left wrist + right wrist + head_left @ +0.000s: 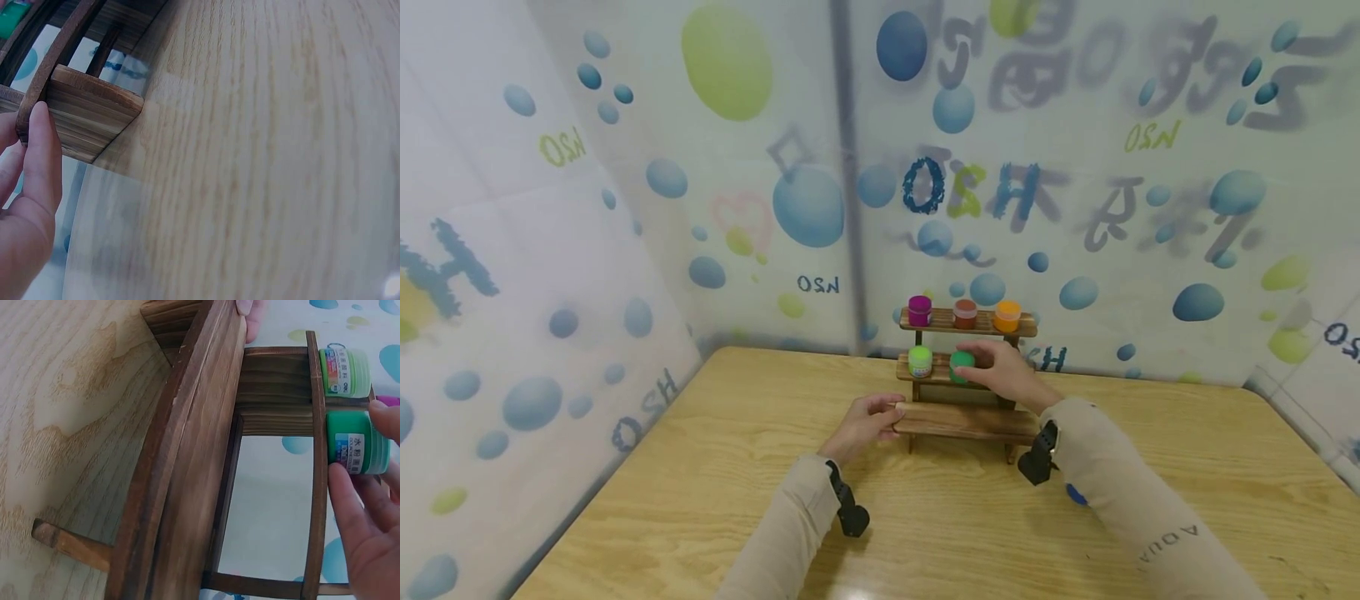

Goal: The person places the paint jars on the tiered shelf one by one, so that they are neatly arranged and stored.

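A three-tier wooden stand (970,422) stands on the table. My left hand (867,423) pinches the left end of its lowest shelf; in the left wrist view fingers (42,156) wrap that end. On the middle shelf (317,487), my right hand (1009,373) grips a green paint jar (347,444) between thumb and fingers. The jar's base is right at the shelf board, beside a light green paint jar (920,362). Along the top shelf sit a purple jar (920,312), a reddish-brown jar (965,315) and an orange jar (1007,317).
A blue round object (1077,494) lies on the wooden table (700,500), partly hidden by my right sleeve (1127,475). Behind the stand rises a pale curtain (760,283) printed with bubbles and letters, which also lines the left side.
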Demonstrator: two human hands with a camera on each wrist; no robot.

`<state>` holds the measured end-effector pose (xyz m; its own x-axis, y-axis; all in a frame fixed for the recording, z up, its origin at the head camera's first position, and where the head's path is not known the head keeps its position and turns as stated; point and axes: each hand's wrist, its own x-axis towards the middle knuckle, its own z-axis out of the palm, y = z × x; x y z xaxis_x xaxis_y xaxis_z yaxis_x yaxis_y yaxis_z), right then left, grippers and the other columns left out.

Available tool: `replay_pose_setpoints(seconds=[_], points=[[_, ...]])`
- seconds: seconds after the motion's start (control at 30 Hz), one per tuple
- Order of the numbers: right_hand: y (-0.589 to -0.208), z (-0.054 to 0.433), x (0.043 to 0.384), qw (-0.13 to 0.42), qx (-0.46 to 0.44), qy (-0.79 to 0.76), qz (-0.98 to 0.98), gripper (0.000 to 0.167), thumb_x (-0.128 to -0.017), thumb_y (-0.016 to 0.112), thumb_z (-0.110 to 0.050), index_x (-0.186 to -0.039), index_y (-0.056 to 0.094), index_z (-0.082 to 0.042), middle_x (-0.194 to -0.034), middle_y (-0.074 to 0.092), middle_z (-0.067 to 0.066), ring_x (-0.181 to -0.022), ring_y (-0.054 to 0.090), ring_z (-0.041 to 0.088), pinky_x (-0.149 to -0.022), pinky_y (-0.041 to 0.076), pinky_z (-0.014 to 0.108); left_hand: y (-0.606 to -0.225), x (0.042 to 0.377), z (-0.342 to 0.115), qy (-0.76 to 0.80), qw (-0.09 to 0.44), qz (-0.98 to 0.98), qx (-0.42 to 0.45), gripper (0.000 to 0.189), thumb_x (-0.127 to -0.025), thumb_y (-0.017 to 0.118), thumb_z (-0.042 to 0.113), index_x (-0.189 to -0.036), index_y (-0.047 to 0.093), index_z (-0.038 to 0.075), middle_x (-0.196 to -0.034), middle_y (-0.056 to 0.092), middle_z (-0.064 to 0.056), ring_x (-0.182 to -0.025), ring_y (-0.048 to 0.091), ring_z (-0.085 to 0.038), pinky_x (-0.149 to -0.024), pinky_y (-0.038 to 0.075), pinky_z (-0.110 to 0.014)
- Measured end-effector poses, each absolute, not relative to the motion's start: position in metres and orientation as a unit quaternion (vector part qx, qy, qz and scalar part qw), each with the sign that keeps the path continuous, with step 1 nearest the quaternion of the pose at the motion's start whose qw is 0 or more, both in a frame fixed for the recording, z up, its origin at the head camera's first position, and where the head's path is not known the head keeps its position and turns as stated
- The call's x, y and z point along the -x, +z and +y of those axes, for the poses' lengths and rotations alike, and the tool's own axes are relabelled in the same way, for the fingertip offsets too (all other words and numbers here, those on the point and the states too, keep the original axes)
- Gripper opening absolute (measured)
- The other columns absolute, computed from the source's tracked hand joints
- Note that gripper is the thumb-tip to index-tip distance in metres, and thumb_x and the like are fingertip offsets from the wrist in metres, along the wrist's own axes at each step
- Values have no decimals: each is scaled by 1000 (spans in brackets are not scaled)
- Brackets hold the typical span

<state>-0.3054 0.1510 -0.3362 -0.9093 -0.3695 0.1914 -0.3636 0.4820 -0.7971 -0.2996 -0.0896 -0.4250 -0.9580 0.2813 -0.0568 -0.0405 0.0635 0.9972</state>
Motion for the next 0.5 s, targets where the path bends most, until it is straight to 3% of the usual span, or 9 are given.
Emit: replay_pose_setpoints(seconds=[0.5], points=[[-344, 155, 312, 10, 215, -494, 843, 45, -84, 63, -23, -123, 50, -3, -104, 57, 13, -90, 55, 23, -76, 49, 37, -419, 296, -90, 681, 125, 716, -88, 35, -88, 55, 7, -120, 50, -5, -89, 54, -7, -71, 56, -12, -67, 53, -31]])
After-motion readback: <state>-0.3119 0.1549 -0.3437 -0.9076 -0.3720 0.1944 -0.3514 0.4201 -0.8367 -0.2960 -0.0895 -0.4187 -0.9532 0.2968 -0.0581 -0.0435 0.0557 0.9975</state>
